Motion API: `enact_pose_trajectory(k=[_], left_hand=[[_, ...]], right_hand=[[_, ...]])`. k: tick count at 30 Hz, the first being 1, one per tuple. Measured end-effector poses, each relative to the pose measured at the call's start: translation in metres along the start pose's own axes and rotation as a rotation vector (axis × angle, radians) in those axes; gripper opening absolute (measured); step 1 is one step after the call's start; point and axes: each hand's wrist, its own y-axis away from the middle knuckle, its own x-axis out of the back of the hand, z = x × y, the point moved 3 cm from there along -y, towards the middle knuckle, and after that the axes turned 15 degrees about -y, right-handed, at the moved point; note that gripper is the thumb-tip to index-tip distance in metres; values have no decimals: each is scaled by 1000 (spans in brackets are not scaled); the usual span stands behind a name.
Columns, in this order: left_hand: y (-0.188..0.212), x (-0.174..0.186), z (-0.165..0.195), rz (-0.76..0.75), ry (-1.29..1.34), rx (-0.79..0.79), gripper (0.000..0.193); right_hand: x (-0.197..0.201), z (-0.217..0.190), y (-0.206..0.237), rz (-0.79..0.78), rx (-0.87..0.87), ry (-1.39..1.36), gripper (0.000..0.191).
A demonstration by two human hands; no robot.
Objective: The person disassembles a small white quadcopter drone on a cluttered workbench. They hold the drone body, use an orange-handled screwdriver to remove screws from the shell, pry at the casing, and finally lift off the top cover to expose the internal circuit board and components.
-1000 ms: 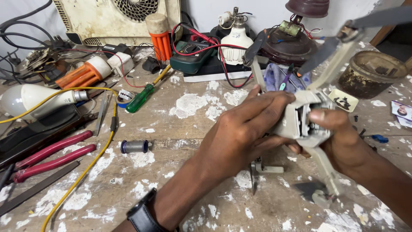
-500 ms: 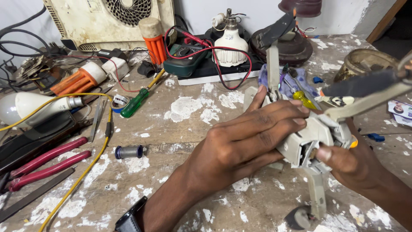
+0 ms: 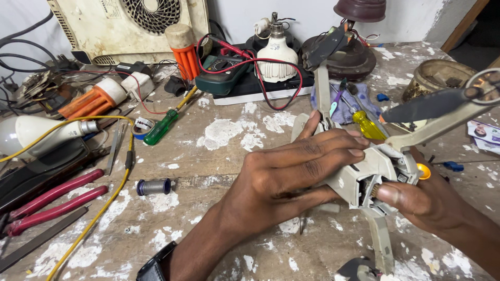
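Fingers (image 3: 333, 148) of left hand (image 3: 284, 174) lie long and nearly straight over the top of a grey drone body (image 3: 372, 174), spread a little, thumb (image 3: 307, 196) tucked under the near side, so the hand clamps the body from above and below. Right hand (image 3: 427, 200) cups the same body from the right and underneath; its thumb (image 3: 390, 193) presses at the open end where small inner parts show, other fingers curled behind and mostly hidden, so can't tell how tight they sit. Drone is held up off the desk (image 3: 208, 182), right of centre, tilted. One arm w/ dark propeller blade (image 3: 427, 105) sticks out to upper right, another arm (image 3: 322, 91) points up and away w/ a dark blade at its tip, a third leg (image 3: 381, 242) hangs down toward the desk. Small orange part (image 3: 423, 171) sits at the body's right edge, touching right hand. Dark watch strap (image 3: 153, 268) on left wrist. On desk to the left, well apart from hands: green-handled screwdriver (image 3: 161, 127), small dark spool (image 3: 153, 186), red-handled pliers (image 3: 52, 200), yellow cable (image 3: 107, 203), white bulb (image 3: 36, 136). Behind the drone: yellow-handled screwdriver (image 3: 367, 125) on a purple cloth (image 3: 349, 104), multimeter (image 3: 224, 78) w/ red leads, another bulb (image 3: 277, 52) upright.
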Motion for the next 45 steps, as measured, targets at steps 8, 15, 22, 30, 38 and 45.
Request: enact_pose_trajectory(k=[8,15,22,30,38,45], left_hand=[[-1,-9,-1,56,6,9,53],[2,-8,3,58,5,27,54],[4,-12,1,76,-78,1,57],[4,-21,5,114,-39,84,76],[2,-28,15,157,-104,105,69],[4,-31,11,97,-125,93,78]], right_hand=[[-3,11,4,159,49,-284,79],[-24,-7,2,176,68,-218,70],[-48,-22,-2,144,125,-128,57],[-51,-8,-12,323,12,-92,39],[-53,-4,-12,358,73,16,38],[-51,4,-14,296,151,-2,32]])
